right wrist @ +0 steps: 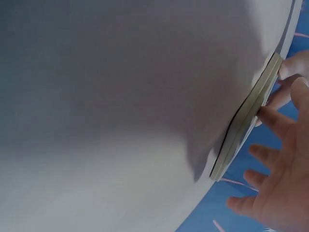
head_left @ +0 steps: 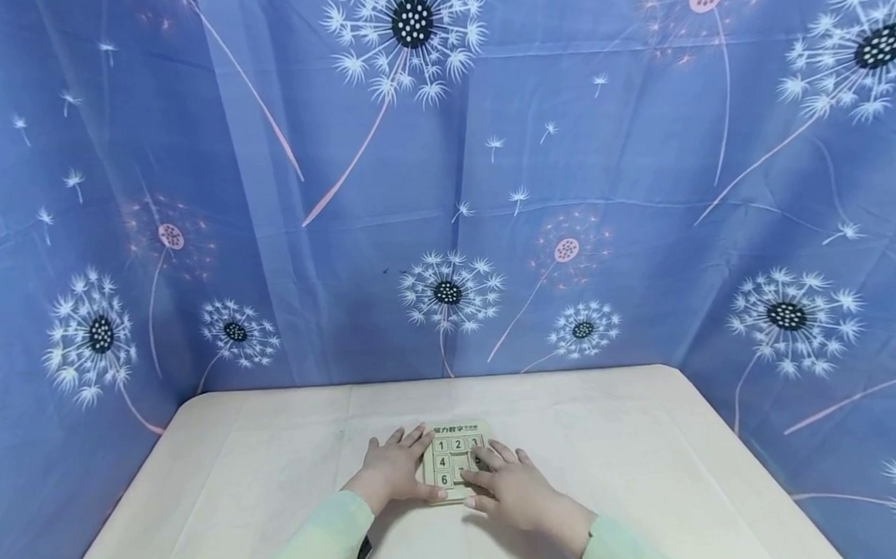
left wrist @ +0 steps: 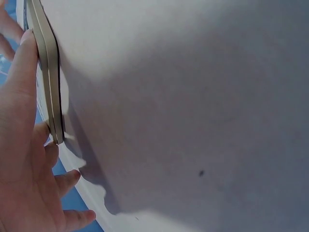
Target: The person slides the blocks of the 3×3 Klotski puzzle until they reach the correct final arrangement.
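Observation:
A pale yellow-green number slide puzzle (head_left: 429, 464) lies flat on the table, with printed characters along its top edge and framed number tiles below. My left hand (head_left: 394, 469) rests along its left side, thumb by the lower left corner, fingers stretched toward the upper left. In the left wrist view the straight thumb (left wrist: 25, 67) touches the board's edge. From the right, my right hand (head_left: 523, 493) reaches over the board with fingers spread, a fingertip touching the 7 tile (head_left: 459, 472) in the middle column. That tile sits partly between rows. The right fingers cover the lower right tiles.
The cream table (head_left: 613, 439) has rounded far corners. Blue cloth (head_left: 359, 317) with a dandelion print hangs behind it and at both sides. A small dark speck (left wrist: 202, 173) shows on the table. Pale green sleeves (head_left: 317, 539) cover both forearms.

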Demonstrator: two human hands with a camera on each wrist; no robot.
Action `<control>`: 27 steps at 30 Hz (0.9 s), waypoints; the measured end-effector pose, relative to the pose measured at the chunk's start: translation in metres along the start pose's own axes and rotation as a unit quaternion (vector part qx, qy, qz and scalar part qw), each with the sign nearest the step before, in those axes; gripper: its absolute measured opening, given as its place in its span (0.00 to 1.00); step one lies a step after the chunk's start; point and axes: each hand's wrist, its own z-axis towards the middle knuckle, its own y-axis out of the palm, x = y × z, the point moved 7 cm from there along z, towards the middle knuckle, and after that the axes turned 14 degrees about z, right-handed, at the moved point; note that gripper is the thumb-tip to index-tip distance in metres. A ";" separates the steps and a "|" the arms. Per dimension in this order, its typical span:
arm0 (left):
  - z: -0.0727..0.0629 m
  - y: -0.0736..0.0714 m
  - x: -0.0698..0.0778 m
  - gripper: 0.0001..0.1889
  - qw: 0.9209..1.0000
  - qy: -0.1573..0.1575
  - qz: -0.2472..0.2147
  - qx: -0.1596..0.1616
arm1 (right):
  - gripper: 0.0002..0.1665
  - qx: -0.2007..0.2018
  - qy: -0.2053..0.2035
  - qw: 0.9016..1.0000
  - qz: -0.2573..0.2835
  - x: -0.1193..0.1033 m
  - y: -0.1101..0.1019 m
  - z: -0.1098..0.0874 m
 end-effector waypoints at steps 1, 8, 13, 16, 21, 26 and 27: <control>0.000 0.000 0.000 0.54 1.000 -0.001 0.000 0.001 | 0.31 -0.001 -0.005 1.000 0.001 -0.002 -0.001 -0.002; 0.002 0.000 -0.001 0.54 1.000 -0.005 0.004 -0.001 | 0.31 -0.006 -0.008 1.000 0.004 -0.002 -0.003 -0.011; 0.002 -0.002 0.000 0.53 1.000 -0.007 -0.002 -0.004 | 0.33 0.005 0.016 1.000 0.006 0.010 -0.011 -0.016; 0.001 -0.001 -0.001 0.53 1.000 -0.005 -0.006 -0.003 | 0.34 0.010 0.024 1.000 0.008 0.018 -0.014 -0.017; 0.001 -0.001 0.000 0.53 1.000 -0.004 -0.005 -0.003 | 0.34 0.025 0.028 0.999 0.015 0.025 -0.018 -0.013; 0.002 -0.001 0.001 0.54 1.000 -0.004 -0.002 -0.002 | 0.33 0.023 0.037 0.999 0.029 0.025 -0.017 -0.006; 0.002 -0.001 0.001 0.54 1.000 -0.004 -0.002 -0.002 | 0.33 0.022 0.037 0.999 0.031 0.024 -0.017 -0.004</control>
